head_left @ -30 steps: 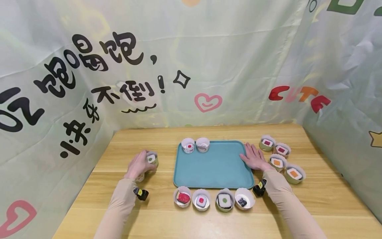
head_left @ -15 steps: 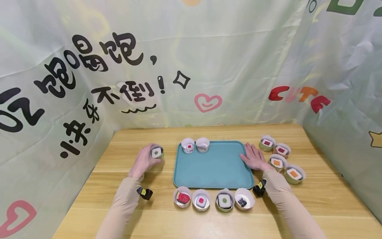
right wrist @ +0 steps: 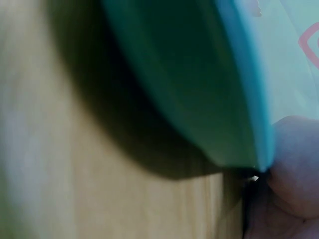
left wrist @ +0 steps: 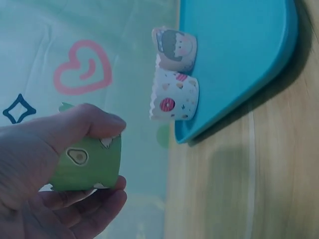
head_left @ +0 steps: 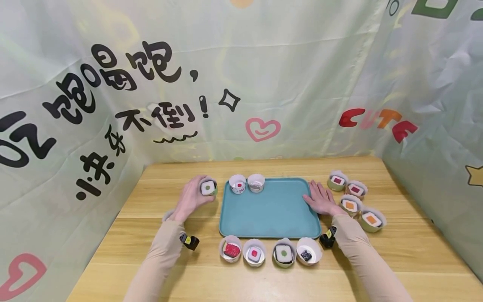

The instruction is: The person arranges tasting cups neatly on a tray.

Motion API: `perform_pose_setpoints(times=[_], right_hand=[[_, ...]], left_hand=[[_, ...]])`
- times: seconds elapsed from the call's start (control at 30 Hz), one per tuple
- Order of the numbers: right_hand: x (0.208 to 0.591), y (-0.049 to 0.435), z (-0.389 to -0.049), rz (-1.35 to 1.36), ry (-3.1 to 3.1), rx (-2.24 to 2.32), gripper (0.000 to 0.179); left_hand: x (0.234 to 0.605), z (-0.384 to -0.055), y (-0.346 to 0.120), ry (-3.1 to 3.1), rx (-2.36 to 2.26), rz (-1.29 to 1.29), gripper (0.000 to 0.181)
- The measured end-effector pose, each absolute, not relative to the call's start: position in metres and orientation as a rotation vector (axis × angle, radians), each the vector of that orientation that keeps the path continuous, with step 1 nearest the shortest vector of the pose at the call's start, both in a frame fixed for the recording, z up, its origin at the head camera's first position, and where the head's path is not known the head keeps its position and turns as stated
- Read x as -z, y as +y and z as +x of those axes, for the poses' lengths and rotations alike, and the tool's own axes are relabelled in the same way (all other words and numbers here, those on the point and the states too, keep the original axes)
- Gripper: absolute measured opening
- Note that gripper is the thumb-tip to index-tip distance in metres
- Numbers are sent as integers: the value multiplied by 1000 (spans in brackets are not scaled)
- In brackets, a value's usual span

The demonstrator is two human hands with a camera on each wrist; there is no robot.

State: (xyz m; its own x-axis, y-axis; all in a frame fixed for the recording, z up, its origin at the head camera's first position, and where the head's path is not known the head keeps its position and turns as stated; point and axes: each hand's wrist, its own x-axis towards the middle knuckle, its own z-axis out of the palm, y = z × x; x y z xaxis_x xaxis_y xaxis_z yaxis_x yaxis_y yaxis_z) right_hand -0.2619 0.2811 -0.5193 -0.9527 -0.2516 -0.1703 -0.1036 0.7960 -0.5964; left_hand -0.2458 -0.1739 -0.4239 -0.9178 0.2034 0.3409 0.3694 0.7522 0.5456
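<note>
In the head view my left hand (head_left: 190, 200) grips a green paper baking cup (left wrist: 87, 172) just left of the tray. A white sushi piece with a green centre (head_left: 207, 188) sits in that cup. The left wrist view shows avocado pictures on the cup's side, with the thumb above and fingers below. My right hand (head_left: 322, 202) rests with fingers spread on the right rim of the blue tray (head_left: 269, 212). Two pale paper cups stand at the tray's back left: one cup (head_left: 237, 184) shows a red-centred piece, the other cup (head_left: 256, 183) a greyish inside.
A row of cups with sushi pieces, among them a red-topped one (head_left: 231, 250), lines the tray's front edge. Several cups with orange- or red-centred pieces (head_left: 349, 205) stand right of my right hand. Another cup (head_left: 167, 215) is partly hidden behind my left wrist.
My left hand has lifted the green cup and carried it right and away from me, towards the tray's back left corner. My right hand has stayed in place.
</note>
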Motion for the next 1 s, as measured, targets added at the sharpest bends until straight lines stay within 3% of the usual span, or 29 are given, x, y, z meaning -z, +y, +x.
perform_pose_setpoints(times=[1.0], right_hand=[[522, 281, -263, -270, 2760, 893, 119]], left_hand=[[408, -273, -111, -2791, 1031, -602, 65]])
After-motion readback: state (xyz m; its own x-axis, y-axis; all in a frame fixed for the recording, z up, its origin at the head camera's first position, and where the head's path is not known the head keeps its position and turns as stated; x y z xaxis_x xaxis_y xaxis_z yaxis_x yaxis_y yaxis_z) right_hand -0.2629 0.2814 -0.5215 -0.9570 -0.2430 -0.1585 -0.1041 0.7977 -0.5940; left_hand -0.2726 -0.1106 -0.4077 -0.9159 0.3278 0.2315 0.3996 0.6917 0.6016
